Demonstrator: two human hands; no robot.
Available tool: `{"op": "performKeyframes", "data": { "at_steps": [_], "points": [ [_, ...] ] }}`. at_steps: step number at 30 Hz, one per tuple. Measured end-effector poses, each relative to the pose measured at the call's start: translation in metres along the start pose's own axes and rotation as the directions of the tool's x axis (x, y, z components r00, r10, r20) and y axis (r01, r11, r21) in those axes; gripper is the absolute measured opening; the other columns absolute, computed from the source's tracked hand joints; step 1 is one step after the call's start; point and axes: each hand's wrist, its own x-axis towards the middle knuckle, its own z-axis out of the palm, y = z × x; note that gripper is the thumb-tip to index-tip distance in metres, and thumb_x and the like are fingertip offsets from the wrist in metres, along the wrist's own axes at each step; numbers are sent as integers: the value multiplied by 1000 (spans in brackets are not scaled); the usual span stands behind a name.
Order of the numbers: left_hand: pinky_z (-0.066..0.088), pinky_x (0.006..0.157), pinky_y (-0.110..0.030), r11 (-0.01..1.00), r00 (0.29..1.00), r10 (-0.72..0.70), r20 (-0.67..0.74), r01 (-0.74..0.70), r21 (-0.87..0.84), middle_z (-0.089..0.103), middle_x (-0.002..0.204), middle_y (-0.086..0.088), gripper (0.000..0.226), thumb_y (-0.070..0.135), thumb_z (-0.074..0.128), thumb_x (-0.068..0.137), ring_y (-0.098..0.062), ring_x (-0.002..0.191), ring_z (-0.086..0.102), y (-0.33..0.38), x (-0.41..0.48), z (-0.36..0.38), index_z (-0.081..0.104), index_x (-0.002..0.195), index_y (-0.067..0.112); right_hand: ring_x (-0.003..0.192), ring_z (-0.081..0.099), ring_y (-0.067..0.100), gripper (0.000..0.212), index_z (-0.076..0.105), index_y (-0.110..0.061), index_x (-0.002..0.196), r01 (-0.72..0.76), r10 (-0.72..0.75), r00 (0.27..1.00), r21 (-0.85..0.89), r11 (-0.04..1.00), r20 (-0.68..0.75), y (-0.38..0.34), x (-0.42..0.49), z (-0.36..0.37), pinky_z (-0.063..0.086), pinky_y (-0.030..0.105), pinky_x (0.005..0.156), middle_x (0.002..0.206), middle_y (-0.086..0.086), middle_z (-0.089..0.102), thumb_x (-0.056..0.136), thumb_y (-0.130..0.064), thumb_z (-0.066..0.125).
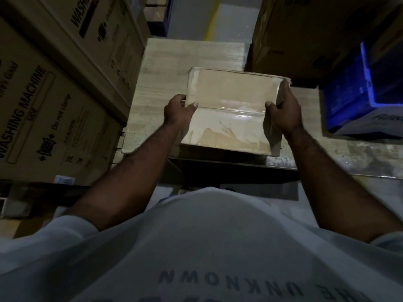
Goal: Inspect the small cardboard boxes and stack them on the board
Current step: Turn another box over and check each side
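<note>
I am looking straight down through the head camera at one small cardboard box (231,92), held between both hands over the pale wood-grain board (172,62). The left hand (177,110) grips the box's left side, with its thumb lying on the top face and its other fingers (177,98) curled round the edge. The right hand (283,112) grips the right side the same way, thumb on top and the rest of the hand wrapped along the side wall. Both hands are clamped on the box.

A strip of clear tape (237,111) runs across the top face from thumb to thumb along the flap seam and catches the light. The near half of the top face looks scuffed, with patches of torn paper. The box sits over the near middle of the board, its near edge close to the board's near edge. I cannot tell whether its underside touches the board or hangs just above it.

On the left, stacked washing machine cartons (54,110) stand against the board's left edge. At the far right a large brown carton (305,35) stands by the board's far corner, and nearer me beside it is a blue plastic crate (357,92). The person's white shirt (196,247) fills the bottom of the view. The light is dim.
</note>
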Motion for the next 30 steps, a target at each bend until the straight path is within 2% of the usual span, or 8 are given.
{"op": "performKeyframes", "data": {
  "at_steps": [5, 8, 11, 16, 19, 22, 26, 30],
  "points": [
    [55, 87, -32, 998, 987, -47, 154, 39, 54, 74, 114, -4, 39, 43, 70, 94, -24, 103, 69, -20, 0, 5, 70, 120, 14, 150, 37, 34, 74, 32, -9, 162, -66, 71, 996, -104, 992, 45, 19, -5, 9, 30, 38, 122, 161, 17, 42, 99, -23, 68],
    [56, 91, -37, 993, 974, -103, 204, 113, -38, 75, 105, -3, 51, 59, 67, 87, -25, 101, 70, -30, -2, 3, 73, 109, 14, 135, 52, 34, 69, 42, -10, 155, -62, 68, 997, -124, 990, 47, 31, -9, 10, 42, 40, 113, 147, 17, 55, 97, -42, 59],
    [50, 105, -46, 961, 928, -208, 308, 252, -111, 68, 122, -6, 73, 71, 60, 88, -29, 116, 63, -29, -7, -1, 66, 129, 11, 137, 54, 29, 72, 35, -11, 159, -69, 69, 998, -31, 997, 0, 36, -21, 16, 44, 40, 114, 153, 11, 54, 99, -46, 52],
    [35, 105, -69, 648, 699, -466, 543, 687, -329, 67, 121, -11, 81, 86, 38, 87, -40, 114, 60, -41, -10, -5, 66, 127, 22, 142, 49, 31, 65, 23, -12, 165, -92, 96, 991, 42, 995, -90, 29, -37, 27, 33, 21, 108, 158, 13, 48, 109, -34, 48],
    [38, 107, -58, 611, 650, -519, 556, 737, -291, 65, 120, -15, 42, 58, 57, 93, -40, 118, 58, -40, -14, -5, 68, 106, 19, 126, 59, 38, 63, 15, -28, 167, -191, 191, 980, 5, 982, -62, 21, -39, 27, 45, 38, 106, 146, 18, 58, 111, -41, 40],
    [38, 107, -50, 593, 633, -519, 574, 750, -291, 64, 129, -16, 34, 50, 61, 85, -36, 109, 60, -35, -20, -3, 70, 95, 19, 112, 64, 40, 59, 7, -46, 164, -331, 327, 943, -78, 940, -66, 12, -39, 30, 52, 52, 101, 134, 19, 65, 110, -50, 31],
    [33, 107, -49, 514, 595, -475, 649, 786, -344, 67, 116, -3, 38, 57, 61, 85, -28, 100, 60, -32, -23, -4, 69, 83, 20, 120, 60, 45, 58, 14, -48, 163, -404, 394, 909, -58, 913, -134, 4, -37, 30, 48, 48, 104, 137, 21, 63, 109, -52, 34],
    [42, 81, -48, 428, 660, -416, 626, 749, -506, 68, 106, -9, 40, 56, 72, 84, -30, 102, 62, -12, -25, -14, 70, 97, 18, 128, 57, 44, 66, 16, -45, 164, -353, 354, 917, 43, 935, -185, -2, -37, 27, 43, 45, 110, 146, 15, 60, 105, -57, 42]
  ]
}}
